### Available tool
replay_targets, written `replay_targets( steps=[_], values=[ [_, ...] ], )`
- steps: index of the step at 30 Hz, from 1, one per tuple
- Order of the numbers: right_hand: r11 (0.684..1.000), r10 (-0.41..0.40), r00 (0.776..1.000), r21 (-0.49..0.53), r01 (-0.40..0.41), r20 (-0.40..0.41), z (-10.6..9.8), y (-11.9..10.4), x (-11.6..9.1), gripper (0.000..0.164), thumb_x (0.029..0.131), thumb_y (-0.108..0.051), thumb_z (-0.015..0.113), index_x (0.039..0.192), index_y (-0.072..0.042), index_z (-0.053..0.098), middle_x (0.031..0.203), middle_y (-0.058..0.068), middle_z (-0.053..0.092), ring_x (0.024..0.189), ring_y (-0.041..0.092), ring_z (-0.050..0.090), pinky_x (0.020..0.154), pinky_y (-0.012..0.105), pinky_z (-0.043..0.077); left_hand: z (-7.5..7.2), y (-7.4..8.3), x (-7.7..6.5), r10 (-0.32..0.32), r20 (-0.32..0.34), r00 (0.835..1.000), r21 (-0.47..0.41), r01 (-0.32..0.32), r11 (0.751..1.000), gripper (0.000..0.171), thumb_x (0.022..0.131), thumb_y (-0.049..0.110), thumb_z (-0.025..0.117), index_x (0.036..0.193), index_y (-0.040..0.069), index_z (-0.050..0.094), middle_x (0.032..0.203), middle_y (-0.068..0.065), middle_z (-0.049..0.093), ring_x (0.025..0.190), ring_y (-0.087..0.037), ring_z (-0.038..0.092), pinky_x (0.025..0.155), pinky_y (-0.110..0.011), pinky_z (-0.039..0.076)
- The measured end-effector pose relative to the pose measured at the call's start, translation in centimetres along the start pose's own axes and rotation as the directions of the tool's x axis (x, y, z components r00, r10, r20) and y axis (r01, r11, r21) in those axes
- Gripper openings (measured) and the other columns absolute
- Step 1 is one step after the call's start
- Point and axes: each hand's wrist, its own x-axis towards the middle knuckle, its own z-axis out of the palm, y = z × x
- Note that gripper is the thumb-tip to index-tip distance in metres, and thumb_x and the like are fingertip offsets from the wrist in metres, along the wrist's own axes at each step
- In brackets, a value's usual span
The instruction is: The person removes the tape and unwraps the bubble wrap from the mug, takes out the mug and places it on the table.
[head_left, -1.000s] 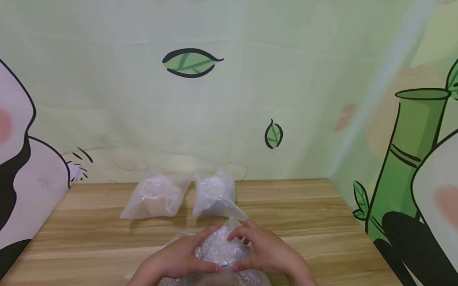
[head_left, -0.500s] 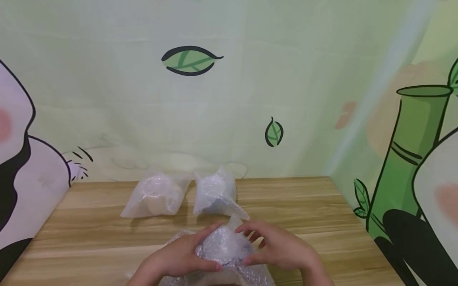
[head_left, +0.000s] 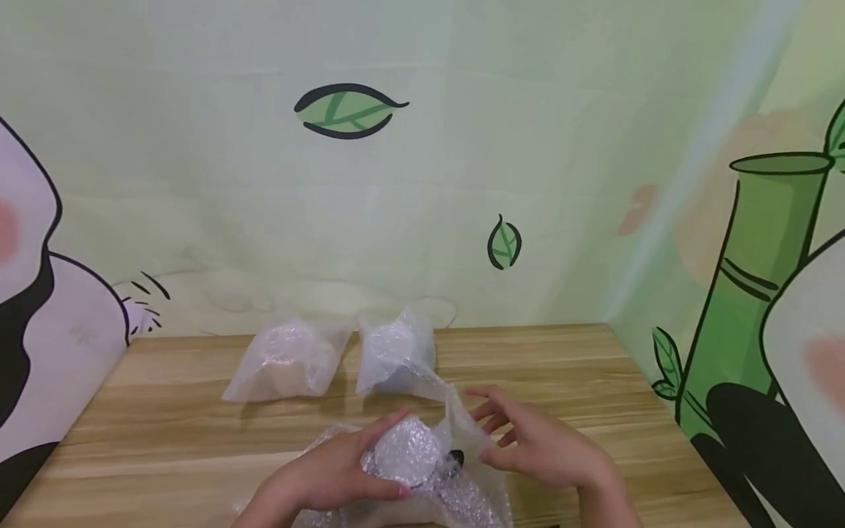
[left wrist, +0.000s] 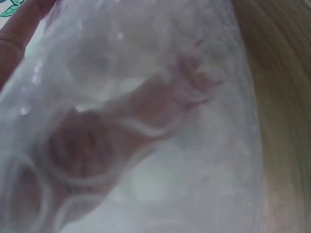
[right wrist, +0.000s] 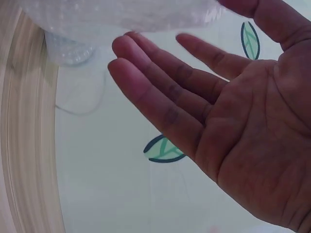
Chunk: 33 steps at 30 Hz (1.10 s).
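Observation:
In the head view my left hand (head_left: 339, 469) curls its thumb and fingers round a round item wrapped in bubble wrap (head_left: 407, 451). Its kind is hidden by the wrap. A small black piece (head_left: 455, 460) shows at its right side. A loose flap of bubble wrap (head_left: 472, 447) stands up to the right. Beside that flap is my right hand (head_left: 535, 440), fingers relaxed; in the right wrist view its fingers (right wrist: 160, 107) extend just below the bubble wrap (right wrist: 131, 14). Blurred bubble wrap (left wrist: 194, 145) fills most of the left wrist view.
Two bubble-wrapped bundles, one with a beige base (head_left: 287, 363) and one bluish below (head_left: 396, 356), stand at the back of the wooden table (head_left: 561, 367). A printed cloth backdrop (head_left: 422, 161) rises behind the table. A small dark object (head_left: 548, 526) touches the bottom edge.
My right hand has moved off the round item to the right, and the flap has come away with it, baring the black piece. My left hand has stayed in place.

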Motion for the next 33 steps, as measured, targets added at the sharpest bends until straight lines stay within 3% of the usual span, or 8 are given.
replay_targets(
  steps=[5, 9, 14, 21, 23, 27, 30, 33],
  values=[
    [1.0, 0.002, 0.999, -0.019, -0.003, -0.036, -0.5, 0.3, -0.4, 0.083, 0.094, -0.008, 0.067, 0.163, -0.031, 0.027, 0.144, 0.009, 0.058, 0.127, 0.029, 0.057, 0.094, 0.032, 0.054, 0.0, -0.1, -0.4, 0.002, -0.011, 1.0, 0.008, -0.002, 1.0, 0.099, 0.08, 0.075, 0.072, 0.162, 0.045, 0.026, 0.153, -0.01, 0.056, 0.127, -0.03, 0.062, 0.105, -0.056, 0.05],
    [0.997, -0.019, 0.995, -0.075, 0.012, -0.094, -0.8, 0.3, -0.6, 0.089, 0.09, 0.003, 0.061, 0.161, -0.04, 0.031, 0.151, 0.005, 0.054, 0.132, 0.031, 0.053, 0.098, 0.044, 0.051, -0.1, -0.2, -0.7, 0.003, -0.021, 1.0, 0.013, -0.002, 1.0, 0.099, 0.08, 0.075, 0.072, 0.162, 0.046, 0.026, 0.154, -0.009, 0.055, 0.128, -0.029, 0.062, 0.106, -0.056, 0.049],
    [0.984, -0.066, 0.984, -0.175, 0.036, -0.166, -1.3, 0.5, -1.0, 0.084, 0.085, 0.015, 0.056, 0.153, -0.034, 0.048, 0.155, -0.001, 0.052, 0.14, 0.033, 0.05, 0.11, 0.061, 0.044, -0.1, -0.2, -0.5, 0.009, -0.023, 1.0, 0.014, -0.009, 1.0, 0.098, 0.08, 0.075, 0.072, 0.162, 0.047, 0.025, 0.153, -0.009, 0.056, 0.127, -0.028, 0.062, 0.106, -0.055, 0.049],
    [0.954, -0.05, 0.969, -0.298, -0.026, -0.243, -1.8, 0.9, -1.7, 0.069, 0.081, 0.019, 0.055, 0.132, -0.026, 0.066, 0.147, 0.008, 0.058, 0.138, 0.038, 0.052, 0.111, 0.064, 0.042, -0.1, -0.2, -0.2, 0.009, -0.005, 1.0, 0.0, -0.009, 1.0, 0.098, 0.081, 0.074, 0.072, 0.162, 0.047, 0.024, 0.155, -0.009, 0.054, 0.128, -0.028, 0.061, 0.107, -0.056, 0.049],
    [0.945, -0.054, 0.96, -0.324, -0.04, -0.275, -1.9, 0.7, -1.8, 0.062, 0.083, 0.016, 0.059, 0.13, -0.024, 0.068, 0.147, 0.008, 0.057, 0.138, 0.039, 0.052, 0.11, 0.064, 0.044, -0.1, -0.2, -0.2, 0.01, -0.003, 1.0, 0.0, -0.01, 1.0, 0.098, 0.081, 0.074, 0.072, 0.162, 0.047, 0.024, 0.156, -0.008, 0.053, 0.129, -0.028, 0.061, 0.107, -0.056, 0.049],
    [0.939, -0.086, 0.942, -0.341, -0.032, -0.324, -1.7, -0.4, -2.0, 0.046, 0.09, 0.002, 0.072, 0.128, -0.024, 0.069, 0.144, -0.002, 0.06, 0.136, 0.029, 0.057, 0.106, 0.056, 0.049, 0.0, -0.2, -0.2, 0.014, -0.006, 1.0, 0.006, -0.014, 1.0, 0.098, 0.081, 0.074, 0.072, 0.162, 0.047, 0.025, 0.156, -0.008, 0.054, 0.129, -0.029, 0.061, 0.108, -0.056, 0.048],
    [0.935, -0.186, 0.925, -0.35, 0.062, -0.331, -1.3, -1.4, -2.1, 0.044, 0.09, -0.007, 0.078, 0.127, -0.027, 0.069, 0.137, -0.008, 0.065, 0.128, 0.019, 0.062, 0.103, 0.046, 0.054, 0.0, -0.1, -0.1, 0.012, 0.001, 1.0, 0.003, -0.012, 1.0, 0.098, 0.081, 0.074, 0.072, 0.162, 0.047, 0.024, 0.156, -0.008, 0.053, 0.129, -0.028, 0.061, 0.107, -0.055, 0.049],
    [0.916, -0.305, 0.908, -0.35, 0.197, -0.288, -0.8, -2.1, -1.8, 0.04, 0.09, -0.011, 0.08, 0.125, -0.027, 0.069, 0.127, -0.011, 0.07, 0.119, 0.012, 0.066, 0.099, 0.037, 0.056, -0.1, -0.1, 0.0, 0.001, 0.008, 1.0, -0.004, -0.001, 1.0, 0.098, 0.08, 0.075, 0.072, 0.162, 0.048, 0.024, 0.154, -0.009, 0.055, 0.127, -0.028, 0.062, 0.106, -0.055, 0.049]
  ],
)
